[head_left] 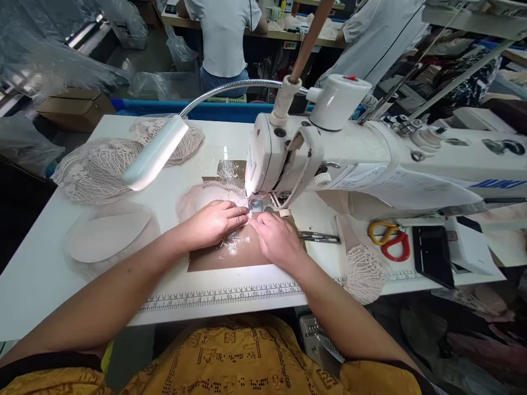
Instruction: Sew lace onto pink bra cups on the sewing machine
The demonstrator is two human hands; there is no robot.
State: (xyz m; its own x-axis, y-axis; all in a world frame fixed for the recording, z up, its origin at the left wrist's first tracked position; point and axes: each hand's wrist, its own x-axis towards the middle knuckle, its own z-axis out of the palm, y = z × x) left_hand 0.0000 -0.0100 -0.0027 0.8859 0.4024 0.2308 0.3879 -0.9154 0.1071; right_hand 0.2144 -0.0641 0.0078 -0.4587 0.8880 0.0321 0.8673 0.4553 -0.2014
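A pale pink lace piece (201, 197) lies under the head of a white sewing machine (284, 156), part of it hidden by my fingers. My left hand (217, 222) rests over the lace, its fingers closed together and pressing the cloth beside the presser foot (250, 204). On the other side of the foot, my right hand (278, 237) is curled, thumb and fingertips pinching the cloth edge. Both sets of fingertips nearly meet just in front of the needle area. Brown sheeting (222, 258) with shiny clear tape covers the table beneath my hands.
Lace pieces (102, 164) and a round beige pad (111, 233) lie left under a lamp (156, 153). To the right are tweezers (319, 237), more lace (362, 269), red-and-yellow scissors (389, 240) and a black phone (433, 255). A printed ruler (230, 296) runs along the front edge. People work behind.
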